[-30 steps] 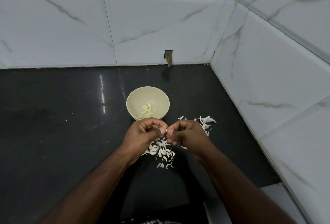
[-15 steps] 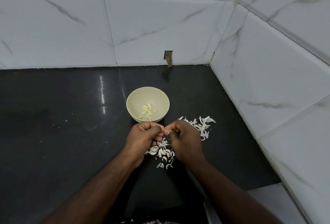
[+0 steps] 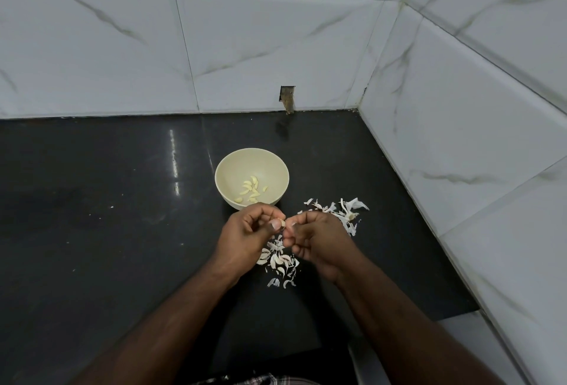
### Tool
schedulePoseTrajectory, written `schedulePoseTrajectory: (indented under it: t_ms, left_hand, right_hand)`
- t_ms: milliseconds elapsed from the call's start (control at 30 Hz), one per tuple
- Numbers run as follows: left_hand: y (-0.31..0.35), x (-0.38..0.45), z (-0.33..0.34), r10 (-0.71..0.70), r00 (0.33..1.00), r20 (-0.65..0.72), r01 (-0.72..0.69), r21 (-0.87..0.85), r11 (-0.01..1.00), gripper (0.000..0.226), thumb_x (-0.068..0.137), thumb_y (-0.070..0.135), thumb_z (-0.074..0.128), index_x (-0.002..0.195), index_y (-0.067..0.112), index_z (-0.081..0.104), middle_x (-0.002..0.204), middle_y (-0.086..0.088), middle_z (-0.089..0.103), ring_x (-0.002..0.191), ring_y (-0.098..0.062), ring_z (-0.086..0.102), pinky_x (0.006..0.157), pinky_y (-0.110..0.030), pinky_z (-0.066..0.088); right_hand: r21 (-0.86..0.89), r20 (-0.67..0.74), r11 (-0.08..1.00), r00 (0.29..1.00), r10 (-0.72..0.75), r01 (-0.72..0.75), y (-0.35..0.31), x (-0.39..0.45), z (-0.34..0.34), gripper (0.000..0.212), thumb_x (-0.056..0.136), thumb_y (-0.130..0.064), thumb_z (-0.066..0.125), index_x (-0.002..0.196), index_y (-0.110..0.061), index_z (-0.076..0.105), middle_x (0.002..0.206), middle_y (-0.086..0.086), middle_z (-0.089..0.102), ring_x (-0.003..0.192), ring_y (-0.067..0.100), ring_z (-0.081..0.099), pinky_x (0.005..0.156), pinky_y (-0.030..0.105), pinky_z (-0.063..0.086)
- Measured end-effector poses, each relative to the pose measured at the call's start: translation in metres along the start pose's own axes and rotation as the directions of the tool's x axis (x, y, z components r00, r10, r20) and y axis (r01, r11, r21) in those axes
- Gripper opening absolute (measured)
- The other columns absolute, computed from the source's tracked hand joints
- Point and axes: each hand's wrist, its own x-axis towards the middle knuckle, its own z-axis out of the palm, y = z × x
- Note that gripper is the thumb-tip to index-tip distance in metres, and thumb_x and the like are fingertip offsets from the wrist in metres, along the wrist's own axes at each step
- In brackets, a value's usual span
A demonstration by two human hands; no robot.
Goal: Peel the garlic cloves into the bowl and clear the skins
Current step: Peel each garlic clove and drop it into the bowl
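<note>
A cream bowl (image 3: 228, 166) stands on the black counter with several peeled garlic cloves (image 3: 251, 189) in its bottom. Just in front of it, my left hand (image 3: 245, 236) pinches a small garlic clove (image 3: 283, 223) between thumb and fingers. My right hand (image 3: 319, 239) meets it from the right, its curled fingertips pinching at the same clove. A heap of white skins (image 3: 279, 259) lies on the counter under my hands. A second scatter of skins (image 3: 343, 211) lies behind my right hand.
The black counter (image 3: 107, 216) ends at white marble-tiled walls at the back and on the right (image 3: 460, 139). A small notch with a stub (image 3: 287, 99) sits in the back wall above the counter. A pale ledge (image 3: 478, 351) lies at the lower right.
Both hands have stayed together above the skins, shifting slightly; my right hand has turned and its fingers have worked at the clove.
</note>
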Motion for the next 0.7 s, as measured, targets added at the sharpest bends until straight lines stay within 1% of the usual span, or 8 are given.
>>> schedulePoseTrajectory:
  t_ms: [167,233,300,433,500,567,633,700]
  left_hand:
    - [-0.004,-0.002,0.001,0.080,0.996,-0.023,-0.077,0.117,0.990,0.019,0.091,0.000,0.068,0.093,0.017,0.076,0.085,-0.006,0.073,0.080,-0.024,0.067,0.076,-0.032,0.055]
    - [-0.004,-0.003,0.002,0.046,0.997,-0.059,-0.039,0.121,0.992,0.016,0.091,0.003,0.070,0.093,0.017,0.076,0.081,-0.009,0.072,0.077,-0.027,0.067,0.072,-0.030,0.055]
    - [0.000,-0.002,0.005,-0.044,0.993,-0.112,0.049,0.040,0.998,0.011,0.091,0.001,0.068,0.090,0.010,0.075,0.074,-0.016,0.070,0.065,-0.023,0.064,0.062,-0.023,0.054]
    - [0.006,0.001,0.011,-0.210,0.971,-0.115,0.189,-0.168,0.967,0.009,0.091,-0.003,0.062,0.088,-0.001,0.071,0.064,-0.009,0.065,0.055,-0.009,0.055,0.052,-0.018,0.046]
    - [0.005,0.002,0.012,-0.255,0.963,-0.089,0.230,-0.226,0.946,0.009,0.091,-0.003,0.062,0.087,-0.001,0.071,0.068,-0.008,0.068,0.058,-0.009,0.056,0.052,-0.018,0.045]
    - [0.003,0.002,0.012,-0.280,0.957,-0.077,0.253,-0.256,0.933,0.008,0.091,-0.002,0.063,0.089,-0.001,0.071,0.071,-0.007,0.069,0.061,-0.010,0.057,0.053,-0.018,0.045]
    - [0.001,0.001,0.011,-0.244,0.966,-0.086,0.220,-0.221,0.950,0.006,0.091,0.000,0.065,0.090,0.000,0.071,0.071,-0.009,0.068,0.063,-0.012,0.058,0.055,-0.019,0.047]
    - [-0.002,0.000,0.009,-0.153,0.983,-0.100,0.143,-0.101,0.985,0.007,0.092,0.001,0.067,0.090,0.005,0.072,0.071,-0.011,0.069,0.065,-0.014,0.062,0.059,-0.021,0.050]
  right_hand:
    - [0.062,0.018,0.992,0.994,0.112,-0.113,-0.002,0.002,-0.002,0.016,0.095,0.000,0.055,0.083,-0.007,0.063,0.069,0.006,0.066,0.058,0.014,0.061,0.053,0.022,0.045]
    - [-0.039,-0.044,0.999,0.999,0.023,-0.024,0.000,0.004,0.000,0.014,0.090,0.004,0.059,0.082,-0.005,0.065,0.068,0.009,0.066,0.056,0.012,0.060,0.053,0.023,0.044]
    - [-0.262,-0.124,0.953,0.974,-0.189,0.151,0.008,0.008,0.004,0.015,0.086,0.003,0.064,0.077,-0.009,0.066,0.065,0.007,0.068,0.053,0.009,0.058,0.054,0.027,0.046]
    - [-0.697,-0.131,0.637,0.815,-0.565,0.330,0.025,0.013,0.008,0.018,0.087,-0.013,0.068,0.074,-0.025,0.066,0.071,-0.010,0.067,0.070,0.006,0.062,0.069,0.029,0.049]
    - [-0.782,-0.029,0.451,0.698,-0.715,0.430,0.030,0.014,0.005,0.015,0.087,-0.010,0.064,0.077,-0.022,0.065,0.076,-0.011,0.064,0.075,0.006,0.058,0.070,0.026,0.045]
    - [-0.806,0.017,0.366,0.635,-0.772,0.466,0.033,0.015,0.002,0.014,0.087,-0.008,0.062,0.078,-0.019,0.065,0.078,-0.010,0.063,0.076,0.007,0.057,0.070,0.025,0.044]
    - [-0.753,-0.070,0.505,0.711,-0.700,0.423,0.032,0.016,0.002,0.016,0.086,-0.008,0.065,0.076,-0.020,0.066,0.074,-0.009,0.065,0.072,0.005,0.059,0.069,0.024,0.047]
    - [-0.510,-0.171,0.800,0.875,-0.454,0.315,0.025,0.016,0.003,0.015,0.087,-0.007,0.066,0.076,-0.016,0.067,0.068,-0.004,0.069,0.064,0.009,0.062,0.064,0.029,0.051]
